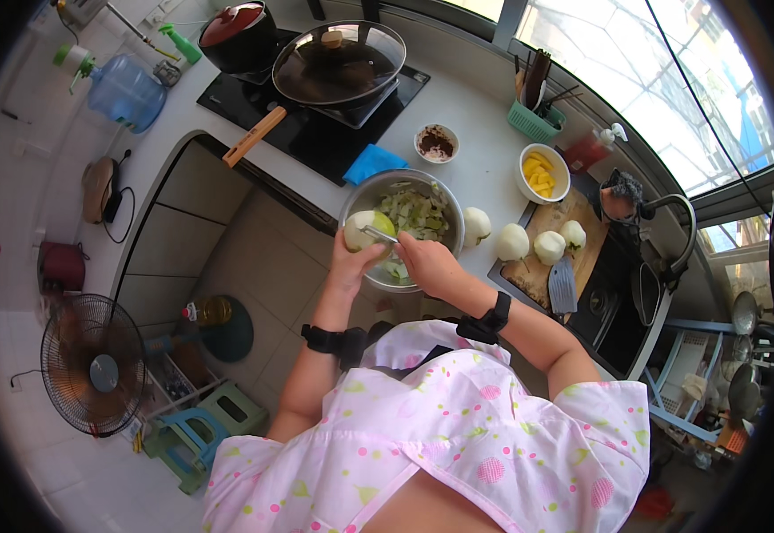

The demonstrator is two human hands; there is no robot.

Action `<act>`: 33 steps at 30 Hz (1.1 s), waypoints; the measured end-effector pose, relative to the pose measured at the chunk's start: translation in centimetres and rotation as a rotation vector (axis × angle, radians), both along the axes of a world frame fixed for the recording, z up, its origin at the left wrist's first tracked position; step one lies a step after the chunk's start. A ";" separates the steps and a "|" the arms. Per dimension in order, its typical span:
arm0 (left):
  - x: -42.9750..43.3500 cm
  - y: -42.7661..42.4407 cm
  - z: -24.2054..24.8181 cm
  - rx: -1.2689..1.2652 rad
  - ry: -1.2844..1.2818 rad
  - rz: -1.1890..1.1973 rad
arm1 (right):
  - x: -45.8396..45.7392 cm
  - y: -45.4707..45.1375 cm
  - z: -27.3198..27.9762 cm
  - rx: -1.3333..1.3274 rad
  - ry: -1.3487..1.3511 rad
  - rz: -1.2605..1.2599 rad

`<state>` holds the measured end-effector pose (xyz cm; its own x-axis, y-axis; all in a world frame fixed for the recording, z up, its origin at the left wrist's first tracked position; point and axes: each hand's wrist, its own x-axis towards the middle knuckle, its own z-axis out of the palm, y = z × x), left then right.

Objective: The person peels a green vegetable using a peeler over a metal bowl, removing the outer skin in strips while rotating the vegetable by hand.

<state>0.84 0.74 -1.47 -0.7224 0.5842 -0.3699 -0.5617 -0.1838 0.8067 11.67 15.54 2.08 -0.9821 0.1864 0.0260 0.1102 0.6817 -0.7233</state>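
My left hand point(354, 261) holds a round fruit point(359, 228), mostly pale and peeled, with a strip of yellow-green skin left on its right side. In my right hand point(430, 263) is a metal peeler point(379, 233), its head against the fruit. Both hands are over a steel bowl point(459, 230) that holds many green and whitish peelings point(417, 212). Just right of the bowl stands one peeled fruit point(476, 226). Farther right is another peeled fruit point(512, 242), and two more lie on a wooden cutting board point(523, 276) beside a grey-bladed knife point(562, 286).
A lidded pan point(339, 63) sits on the black cooktop point(307, 136), its wooden handle point(254, 136) jutting over the counter edge. Behind the bowl are a blue cloth point(375, 164) and a small bowl point(436, 144). A bowl of yellow pieces point(541, 174) stands near the sink point(617, 320).
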 end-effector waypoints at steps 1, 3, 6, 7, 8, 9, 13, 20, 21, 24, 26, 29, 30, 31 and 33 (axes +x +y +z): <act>-0.1 0.1 -0.1 -0.001 -0.002 -0.003 | -0.1 -0.1 -0.1 0.030 -0.023 -0.012; -0.3 0.0 -0.4 -0.104 0.115 0.011 | -0.4 0.1 -0.3 0.063 -0.061 -0.010; -0.9 -0.4 -2.0 -0.121 0.069 -0.014 | -1.0 0.6 -1.0 0.111 -0.110 -0.010; -0.8 -0.2 -1.7 -0.121 0.069 -0.023 | -1.2 1.0 -1.6 0.124 -0.123 -0.026; -0.4 -0.3 -1.4 -0.118 0.029 -0.073 | -1.3 2.2 -3.4 0.125 -0.124 -0.034; -0.1 -0.3 -0.7 -0.117 -0.009 -0.125 | -1.1 4.0 -5.9 0.180 -0.188 0.009; 0.0 -0.2 0.0 0.031 0.005 -0.110 | -1.2 4.7 -3.8 0.165 -0.317 -0.064; -1.1 -0.1 -0.5 -0.124 0.108 -0.001 | -0.7 5.2 -2.2 0.070 -0.263 -0.162; -0.9 0.0 -0.7 -0.095 0.158 0.026 | -0.6 4.9 -1.9 0.068 -0.263 -0.163; -1.0 0.1 -1.5 -0.081 0.221 0.042 | -0.4 3.8 -1.0 -0.165 -0.069 -0.170; -1.1 0.1 -2.0 -0.096 0.235 0.034 | -0.5 2.6 0.1 -0.173 0.035 -0.090; -1.0 0.6 -1.8 -0.150 0.193 0.046 | -0.6 1.4 1.3 -0.128 -0.085 -0.001; -0.9 0.8 -1.7 -0.177 0.245 0.052 | -0.7 1.3 1.6 -0.069 -0.151 0.034; -0.8 0.9 -1.6 -0.203 0.297 0.059 | -0.7 1.2 1.3 -0.071 -0.151 0.031; -0.6 1.0 -1.7 -0.219 0.338 0.067 | -0.6 1.0 0.4 0.053 -0.159 0.098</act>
<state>0.20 1.70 -3.18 -0.8582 0.4660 -0.2151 -0.2506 -0.0145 0.9680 11.02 16.49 2.49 -0.9880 0.0922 -0.1241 0.1518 0.7315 -0.6648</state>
